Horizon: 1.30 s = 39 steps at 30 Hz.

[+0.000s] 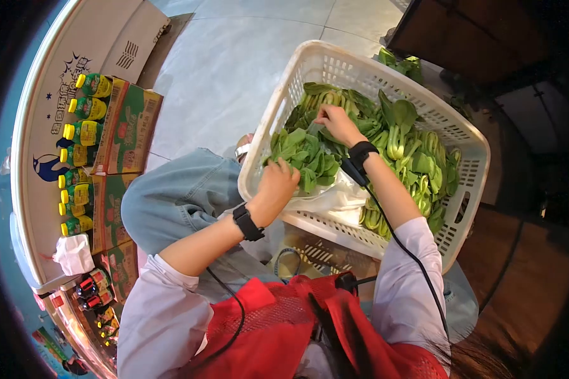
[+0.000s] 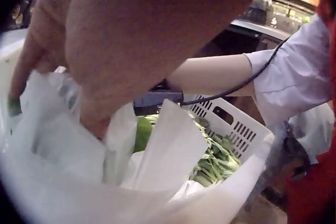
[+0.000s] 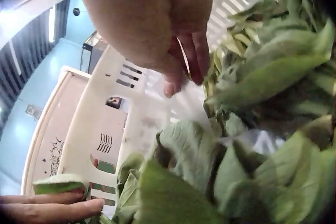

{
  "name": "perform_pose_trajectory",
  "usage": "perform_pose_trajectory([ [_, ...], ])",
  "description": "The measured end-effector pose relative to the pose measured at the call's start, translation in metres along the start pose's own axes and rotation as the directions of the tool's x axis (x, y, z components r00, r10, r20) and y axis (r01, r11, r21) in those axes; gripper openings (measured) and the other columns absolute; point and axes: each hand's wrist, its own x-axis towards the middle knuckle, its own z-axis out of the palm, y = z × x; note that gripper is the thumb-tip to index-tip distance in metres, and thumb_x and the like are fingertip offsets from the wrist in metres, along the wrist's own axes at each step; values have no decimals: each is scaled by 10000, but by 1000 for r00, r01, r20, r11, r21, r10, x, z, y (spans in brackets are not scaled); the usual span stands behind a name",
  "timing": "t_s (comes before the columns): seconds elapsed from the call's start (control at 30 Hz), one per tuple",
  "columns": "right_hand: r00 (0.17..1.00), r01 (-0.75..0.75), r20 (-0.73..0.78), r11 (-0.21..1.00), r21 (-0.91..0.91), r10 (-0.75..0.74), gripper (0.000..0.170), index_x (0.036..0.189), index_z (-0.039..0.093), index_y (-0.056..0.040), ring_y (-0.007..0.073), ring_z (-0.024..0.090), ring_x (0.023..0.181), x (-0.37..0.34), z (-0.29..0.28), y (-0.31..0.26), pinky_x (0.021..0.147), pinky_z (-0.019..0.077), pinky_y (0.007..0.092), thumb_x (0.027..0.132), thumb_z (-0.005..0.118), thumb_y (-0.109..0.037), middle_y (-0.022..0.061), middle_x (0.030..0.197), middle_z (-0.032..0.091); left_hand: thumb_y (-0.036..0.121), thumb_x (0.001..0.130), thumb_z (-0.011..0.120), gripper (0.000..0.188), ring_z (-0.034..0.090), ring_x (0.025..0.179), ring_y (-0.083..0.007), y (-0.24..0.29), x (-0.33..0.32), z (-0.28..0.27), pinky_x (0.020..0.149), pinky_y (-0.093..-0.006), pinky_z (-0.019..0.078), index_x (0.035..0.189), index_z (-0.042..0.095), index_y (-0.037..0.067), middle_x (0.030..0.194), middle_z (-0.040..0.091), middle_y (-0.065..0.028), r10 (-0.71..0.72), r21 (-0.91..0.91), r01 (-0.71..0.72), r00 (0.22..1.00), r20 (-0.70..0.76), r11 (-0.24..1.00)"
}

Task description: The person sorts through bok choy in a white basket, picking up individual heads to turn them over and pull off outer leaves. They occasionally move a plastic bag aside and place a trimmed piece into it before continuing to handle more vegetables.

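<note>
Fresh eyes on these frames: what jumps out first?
The white basket heaped with leafy greens, right of centre in the head view, left hand and right hand over it. Next, that view's red vest at the bottom and yellow-capped bottles lined up at left.

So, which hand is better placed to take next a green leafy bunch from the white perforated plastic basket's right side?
Probably the right hand: nearer those bunches, though seemingly pinching translucent plastic; the left hand is farther, beside leaves at the basket's left.
</note>
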Motion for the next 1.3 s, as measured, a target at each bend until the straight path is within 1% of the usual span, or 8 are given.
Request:
perform_pose_trajectory([
  [0.13,938,136,-266,943,-304,-222,74,863,511,39,352,566,909,-27,1,-16,776,439,392,831,550,-15,205,893,582,397,784,615,489,549,1028,-371,10,-10,-4,787,-380,474,1116,555,43,1179,540,-262,-18,108,22,999,-38,994],
  [0.37,976,-206,103,964,170,190,484,1194,551,-4,315,560,1053,-15,38,-12,922,412,363,905,495,-388,175,1168,592,368,827,559,482,556,1019,-378,39,-4,-13,781,-375,468,1151,535,11,1200,532,-275,40,142,-31,997,-61,989],
  [0.63,942,-13,328,965,260,-76,308,1082,602,35,252,584,1010,-55,35,-41,891,437,326,858,582,-175,159,1102,620,236,795,513,508,427,1207,-355,43,-9,-31,1005,-432,321,1258,443,42,1312,439,-256,83,54,-75,982,-167,996],
  [0.77,912,21,391,966,257,-124,290,1078,593,29,250,585,954,-91,33,-46,859,443,329,805,561,-63,173,1074,622,248,803,537,617,305,1306,-375,14,6,-43,1065,-545,222,1349,338,40,1366,378,-213,-70,-50,53,900,-430,997],
  [0.93,857,17,494,967,254,-145,241,980,640,29,258,597,927,-88,19,-62,843,449,354,797,536,-89,164,967,648,253,656,747,916,497,1109,-355,5,9,-3,969,-456,358,1378,264,-38,1184,507,-226,-75,-406,57,997,-28,912],
  [1.07,881,-384,456,752,537,124,202,863,633,56,221,611,917,-60,10,-22,834,471,338,788,497,-74,146,927,646,227,694,714,798,575,913,-307,-1,17,7,811,-400,441,1338,328,-41,969,593,-179,-9,-476,96,983,182,874],
  [1.2,995,-30,102,955,295,0,231,915,602,80,244,612,934,-13,26,-17,852,472,329,809,438,-43,161,946,646,212,722,686,610,588,884,-300,0,15,0,771,-390,446,1251,454,15,928,610,-162,59,-443,35,978,198,896],
  [1.3,968,153,191,986,68,-163,274,990,600,56,223,609,940,27,48,-10,875,460,340,814,407,-28,148,955,643,165,753,613,347,608,810,-287,5,9,15,722,-405,453,1080,553,66,811,611,-136,41,-365,-46,999,-21,930],
])
